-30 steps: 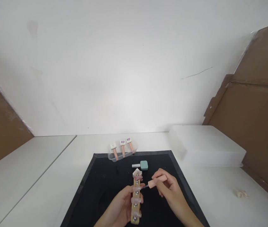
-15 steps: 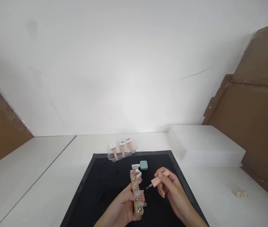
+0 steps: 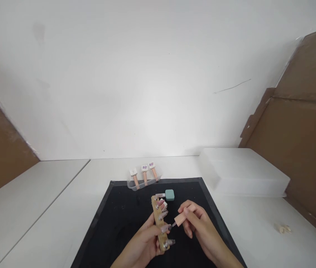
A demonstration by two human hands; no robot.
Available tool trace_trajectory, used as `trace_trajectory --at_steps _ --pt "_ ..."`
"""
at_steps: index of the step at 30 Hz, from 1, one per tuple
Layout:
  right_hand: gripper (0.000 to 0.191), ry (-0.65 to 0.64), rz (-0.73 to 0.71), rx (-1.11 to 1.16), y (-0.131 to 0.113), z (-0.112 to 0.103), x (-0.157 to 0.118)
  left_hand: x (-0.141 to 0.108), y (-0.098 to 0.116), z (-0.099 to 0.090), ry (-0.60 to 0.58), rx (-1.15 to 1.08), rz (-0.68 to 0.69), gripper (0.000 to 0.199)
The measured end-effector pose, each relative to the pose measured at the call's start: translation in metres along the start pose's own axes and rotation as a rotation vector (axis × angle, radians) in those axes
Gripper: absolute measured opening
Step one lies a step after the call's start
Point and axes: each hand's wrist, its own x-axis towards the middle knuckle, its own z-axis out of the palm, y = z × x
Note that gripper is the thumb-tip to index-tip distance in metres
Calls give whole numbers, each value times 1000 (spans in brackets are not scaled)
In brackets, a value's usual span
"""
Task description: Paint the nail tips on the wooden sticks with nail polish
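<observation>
My left hand [image 3: 147,240] grips a wooden strip [image 3: 158,219] that carries several nail tips on round metal studs. A pink tip [image 3: 160,203] sits near its far end, and the others look pale and translucent. Between the fingers of my right hand [image 3: 199,227] is a pink brush cap [image 3: 185,216]. Its dark brush end is at a pale nail tip [image 3: 165,228]; whether they touch is too small to tell. Just beyond the strip a white bottle [image 3: 163,205] is partly hidden, beside a teal-capped bottle [image 3: 169,195].
A black mat [image 3: 113,219] lies under my hands. At its back edge a clear tray [image 3: 132,186] holds three pink-and-white bottles. A translucent white box [image 3: 247,175] stands at the right, with small beige pieces [image 3: 283,228] nearer me. Brown cardboard [image 3: 300,149] borders the right side.
The strip has turned in my left hand, showing more of its wooden face and the studs. My right hand has moved a little left, bringing the brush to a nail tip.
</observation>
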Motion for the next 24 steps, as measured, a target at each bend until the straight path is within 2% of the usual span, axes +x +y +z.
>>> trace_trajectory --at_steps 4,13,20,24 --pt "39 17 30 47 -3 2 -1 -2 1 1 17 4 -13 78" --pt "28 -66 18 161 -2 0 -2 -2 2 2 14 -34 5 77" --pt "21 -146 24 166 -5 2 -4 -2 1 3 39 -62 -5 57" --pt "19 -167 36 159 -3 1 -4 3 -2 -2 37 -99 -2 55"
